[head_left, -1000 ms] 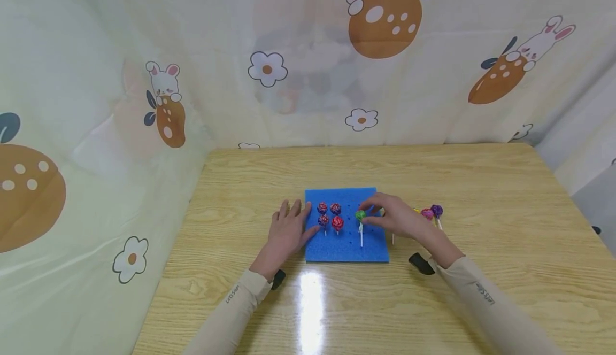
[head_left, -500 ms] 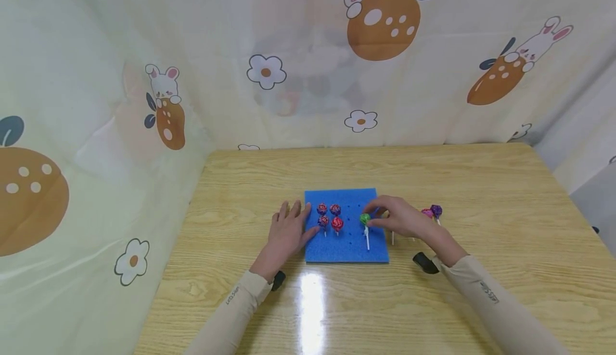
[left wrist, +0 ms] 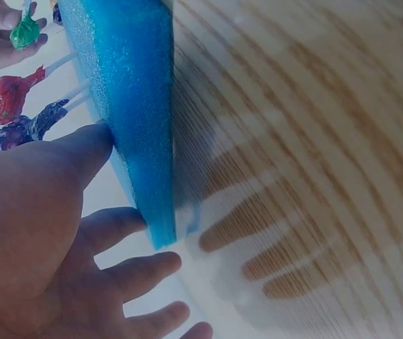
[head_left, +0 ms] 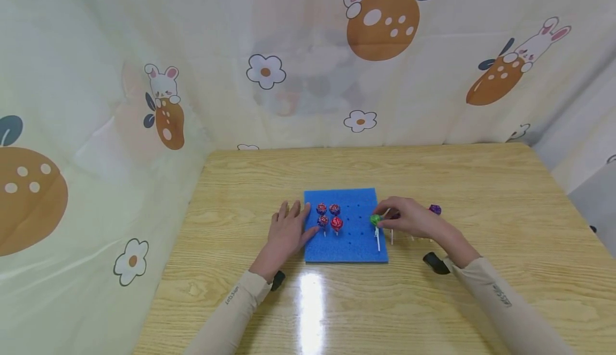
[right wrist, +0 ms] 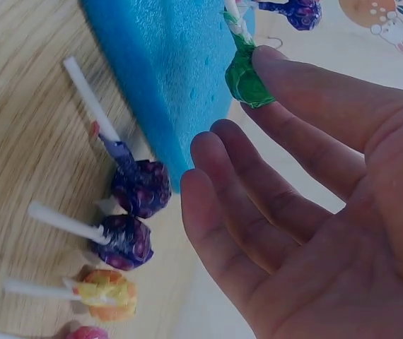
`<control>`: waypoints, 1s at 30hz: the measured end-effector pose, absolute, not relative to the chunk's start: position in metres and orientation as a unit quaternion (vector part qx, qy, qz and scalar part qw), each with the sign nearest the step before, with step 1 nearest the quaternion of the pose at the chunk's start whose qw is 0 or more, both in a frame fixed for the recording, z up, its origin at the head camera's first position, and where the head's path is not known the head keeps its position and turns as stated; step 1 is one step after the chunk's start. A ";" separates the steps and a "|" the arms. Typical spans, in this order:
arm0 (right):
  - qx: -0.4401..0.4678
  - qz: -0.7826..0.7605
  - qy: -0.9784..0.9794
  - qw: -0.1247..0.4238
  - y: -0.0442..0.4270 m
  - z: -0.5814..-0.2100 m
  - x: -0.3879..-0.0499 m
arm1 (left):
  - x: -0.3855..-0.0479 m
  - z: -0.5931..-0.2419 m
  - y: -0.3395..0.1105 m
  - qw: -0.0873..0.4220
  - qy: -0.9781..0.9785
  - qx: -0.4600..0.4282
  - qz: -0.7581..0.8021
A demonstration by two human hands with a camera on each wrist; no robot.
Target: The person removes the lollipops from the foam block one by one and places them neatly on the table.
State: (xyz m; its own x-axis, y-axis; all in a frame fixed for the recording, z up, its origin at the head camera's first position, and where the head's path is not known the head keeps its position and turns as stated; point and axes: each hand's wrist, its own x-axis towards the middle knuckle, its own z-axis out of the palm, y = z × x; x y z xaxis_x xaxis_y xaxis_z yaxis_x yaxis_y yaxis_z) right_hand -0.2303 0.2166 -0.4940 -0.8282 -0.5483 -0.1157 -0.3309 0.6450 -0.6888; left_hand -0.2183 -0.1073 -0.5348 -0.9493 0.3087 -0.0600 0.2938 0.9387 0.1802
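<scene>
A blue foam board (head_left: 327, 251) with small holes lies on the table, several red and purple wrapped lollipops (head_left: 336, 223) standing in its left part. Beside them my left hand (head_left: 285, 236) rests with spread fingers on the board's left edge; in the left wrist view its thumb (left wrist: 88, 152) touches the foam. My right hand (head_left: 409, 217) pinches a green lollipop (head_left: 376, 220) by its wrapped head between thumb and forefinger, over the board's right edge. Its white stick slants downward in the head view. The right wrist view shows the other fingers (right wrist: 208, 205) loosely bent, touching nothing.
Right of the board, several loose lollipops lie in a row on the wooden table (head_left: 505, 226), among them purple ones (right wrist: 142, 187), a yellow one (right wrist: 106, 295) and a pink one (right wrist: 87, 332). A printed curtain (head_left: 308, 103) hangs behind the table.
My right hand has moved rightward with the green lollipop, from above the board's holes to its right edge. My left hand has stayed in place.
</scene>
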 end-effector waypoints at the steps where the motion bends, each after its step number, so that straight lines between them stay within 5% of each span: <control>1: -0.244 -0.342 0.893 0.159 0.218 -0.494 -0.230 | -0.218 -0.535 -0.107 0.044 0.984 0.153 0.085; 30: -0.192 -0.345 0.911 0.121 0.259 -0.492 -0.214 | -0.219 -0.541 -0.108 0.035 0.984 0.154 0.083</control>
State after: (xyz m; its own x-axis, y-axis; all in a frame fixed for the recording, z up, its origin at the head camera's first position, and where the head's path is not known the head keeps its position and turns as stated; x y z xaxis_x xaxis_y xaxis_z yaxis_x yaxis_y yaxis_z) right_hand -0.2140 0.2590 -0.4923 -0.8967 -0.4339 -0.0872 -0.2673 0.6880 -0.6747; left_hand -0.2192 -0.1075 -0.5407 -0.9503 0.3081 -0.0444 0.2964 0.9392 0.1734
